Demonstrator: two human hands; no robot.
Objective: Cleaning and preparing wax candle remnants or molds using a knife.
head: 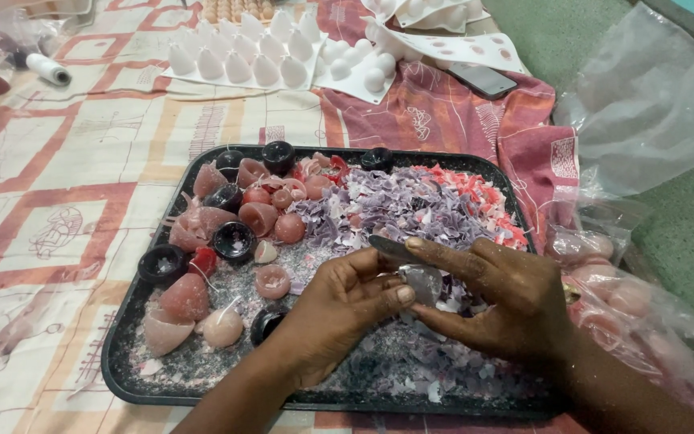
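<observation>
Both hands work over the near right part of a black rectangular metal tray [122,378]. The left hand [339,309] pinches a small grey-lilac wax candle piece [426,283] between thumb and curled fingers. The right hand [508,301] closes around a thin dark blade [391,247], forefinger laid along it, edge touching the piece. Purple and red wax shavings [411,205] lie heaped just beyond the hands. Pink cone-shaped wax candles [186,296] and black round cups [234,239] fill the tray's left half. White silicone moulds [242,60] lie far off.
</observation>
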